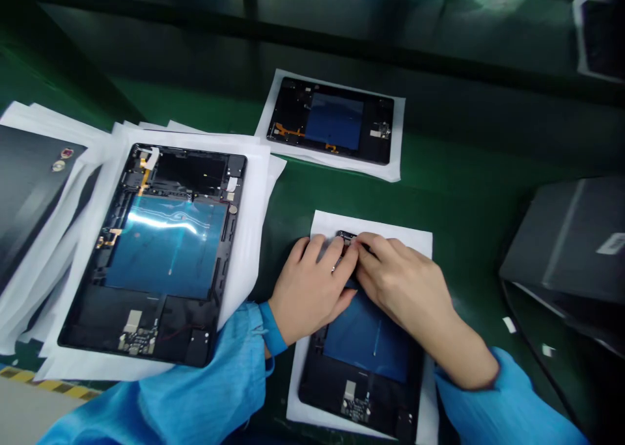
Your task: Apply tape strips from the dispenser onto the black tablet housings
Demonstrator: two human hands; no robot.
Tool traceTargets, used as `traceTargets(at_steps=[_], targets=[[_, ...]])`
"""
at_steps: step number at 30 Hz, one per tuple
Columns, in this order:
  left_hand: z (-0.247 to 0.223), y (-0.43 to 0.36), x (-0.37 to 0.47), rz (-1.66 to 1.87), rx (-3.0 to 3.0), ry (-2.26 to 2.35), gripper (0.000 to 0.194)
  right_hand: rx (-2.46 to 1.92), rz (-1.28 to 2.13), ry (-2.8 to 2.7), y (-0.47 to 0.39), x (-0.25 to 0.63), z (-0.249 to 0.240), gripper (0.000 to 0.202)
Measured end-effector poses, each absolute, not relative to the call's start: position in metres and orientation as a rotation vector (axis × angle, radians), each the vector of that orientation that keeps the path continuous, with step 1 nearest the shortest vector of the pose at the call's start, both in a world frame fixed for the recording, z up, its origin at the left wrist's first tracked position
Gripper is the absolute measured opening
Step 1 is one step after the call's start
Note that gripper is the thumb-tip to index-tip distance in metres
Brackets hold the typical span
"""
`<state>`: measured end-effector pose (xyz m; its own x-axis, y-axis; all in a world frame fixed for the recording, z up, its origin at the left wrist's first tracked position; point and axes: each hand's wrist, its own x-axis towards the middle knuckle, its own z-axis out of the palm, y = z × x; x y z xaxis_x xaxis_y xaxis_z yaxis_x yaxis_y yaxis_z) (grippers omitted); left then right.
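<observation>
left hand: palm down, flat on the near tablet, fingers stretched toward its top edge; fingertips meet the right hand's. Grip open, nothing held, just pressing.
right hand: comes in from lower right, wrist raised, fingers curled down onto the top edge. Grip pinched, looks closed on a small dark part; part mostly hidden, can't tell for sure.
small dark part: at the tablet's top edge, between both hands' fingertips.
near tablet: open back up, blue panel showing, lying on a white sheet on the green tabletop; upper half covered by the hands.
sleeves: blue, both arms; left cuff tight at wrist.
left tablet: larger in view, open, on a stack of white sheets, just beside the left forearm.
far tablet: open, on its own sheet, well apart from the hands.
grey box: right edge of the tabletop.
dark panel: far left, partly cut off.
</observation>
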<state>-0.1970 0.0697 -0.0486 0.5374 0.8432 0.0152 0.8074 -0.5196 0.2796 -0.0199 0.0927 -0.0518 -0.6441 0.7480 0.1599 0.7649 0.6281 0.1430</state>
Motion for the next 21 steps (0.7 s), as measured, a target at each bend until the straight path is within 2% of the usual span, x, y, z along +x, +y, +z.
traceTargets(at_steps=[3, 6, 11, 15, 21], targets=[[-0.051, 0.07, -0.199, 0.242, 2.502, 1.404, 0.059, -1.225, -0.185, -2.834, 0.091, -0.011, -0.048, 0.035], [-0.054, 0.071, -0.202, 0.288, 2.488, 1.405, 0.055, -1.141, 0.076, -2.753, 0.12, 0.001, -0.046, 0.032], [-0.057, 0.07, -0.206, 0.358, 2.483, 1.411, 0.054, -1.645, -0.162, -2.795, 0.212, -0.027, -0.032, 0.034], [-0.063, 0.069, -0.208, 0.441, 2.439, 1.435, 0.055, -1.671, -0.148, -2.964, 0.257, -0.073, -0.026, 0.022], [-0.069, 0.069, -0.209, 0.705, 2.108, 1.346, 0.051, -1.758, -0.123, -2.986, 0.264, -0.092, -0.008, 0.031]])
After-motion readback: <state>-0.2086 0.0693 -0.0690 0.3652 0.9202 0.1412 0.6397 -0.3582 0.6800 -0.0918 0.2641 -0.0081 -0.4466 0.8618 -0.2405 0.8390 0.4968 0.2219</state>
